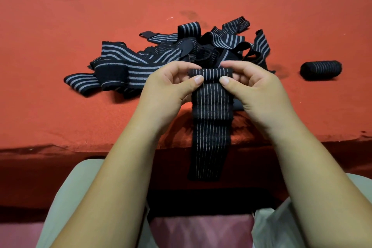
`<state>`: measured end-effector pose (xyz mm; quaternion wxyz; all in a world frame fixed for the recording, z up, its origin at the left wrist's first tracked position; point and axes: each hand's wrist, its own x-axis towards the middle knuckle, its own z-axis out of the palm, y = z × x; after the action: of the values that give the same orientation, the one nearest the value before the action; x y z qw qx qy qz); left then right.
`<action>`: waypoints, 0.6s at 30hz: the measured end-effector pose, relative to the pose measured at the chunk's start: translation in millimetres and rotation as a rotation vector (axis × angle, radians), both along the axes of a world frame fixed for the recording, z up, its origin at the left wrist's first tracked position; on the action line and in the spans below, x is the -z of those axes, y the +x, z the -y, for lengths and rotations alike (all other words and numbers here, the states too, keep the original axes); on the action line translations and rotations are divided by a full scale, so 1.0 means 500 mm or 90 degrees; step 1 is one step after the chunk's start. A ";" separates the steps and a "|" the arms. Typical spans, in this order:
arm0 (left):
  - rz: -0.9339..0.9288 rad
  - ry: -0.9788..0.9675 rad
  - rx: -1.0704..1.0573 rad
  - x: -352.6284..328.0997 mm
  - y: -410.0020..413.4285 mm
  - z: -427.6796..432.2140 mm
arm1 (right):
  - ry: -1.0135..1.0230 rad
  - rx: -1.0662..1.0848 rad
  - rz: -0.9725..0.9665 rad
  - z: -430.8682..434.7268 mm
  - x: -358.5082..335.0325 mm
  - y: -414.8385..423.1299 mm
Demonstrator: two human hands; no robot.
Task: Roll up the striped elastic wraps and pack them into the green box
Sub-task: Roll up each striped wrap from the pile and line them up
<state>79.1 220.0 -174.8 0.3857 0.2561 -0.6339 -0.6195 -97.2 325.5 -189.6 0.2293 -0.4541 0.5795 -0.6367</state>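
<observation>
**Wrap Held at the Rolled End, Both Hands Engaged**

1. Left hand (171,84): fingers curled. The thumb tip (198,80) presses on the near face of the striped elastic wrap (211,127), just below its rolled end (210,73), and the fingers curl behind that end. The hand pinches the wrap at its left edge.

2. Right hand (251,86): fingers curled in mirror position. The thumb tip (224,81) presses on the near face of the same wrap, and the fingers curl over the right edge of the rolled end. The 2 thumb tips sit close together but do not touch.

3. Wrap position: the rolled end forms a short horizontal cylinder between the 2 hands, above the near part of the red table (80,16). The unrolled length hangs straight down from the roll, crosses the table's front edge and ends above the person's lap. Thin pale stripes run along its length.

4. Other wraps: a pile of loose wraps (161,54) lies tangled on the table directly behind the hands. 1 rolled wrap (321,70) lies on its side to the right, well apart from the pile.

5. Surroundings: light trousers (66,197) show below both forearms, with pink fabric (201,229) between the knees.
</observation>
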 end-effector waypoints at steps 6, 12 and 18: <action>-0.013 -0.011 -0.010 0.005 -0.005 0.001 | 0.004 -0.026 -0.012 -0.003 -0.001 0.000; 0.004 -0.026 -0.029 0.011 -0.009 0.000 | 0.010 -0.029 -0.011 -0.004 0.005 0.001; 0.065 -0.024 -0.008 0.004 0.004 0.000 | -0.006 -0.029 -0.021 0.001 0.009 0.004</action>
<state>81.0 219.8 -176.8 0.3616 0.2844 -0.6627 -0.5909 -95.2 325.0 -193.9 0.2320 -0.4782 0.5699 -0.6267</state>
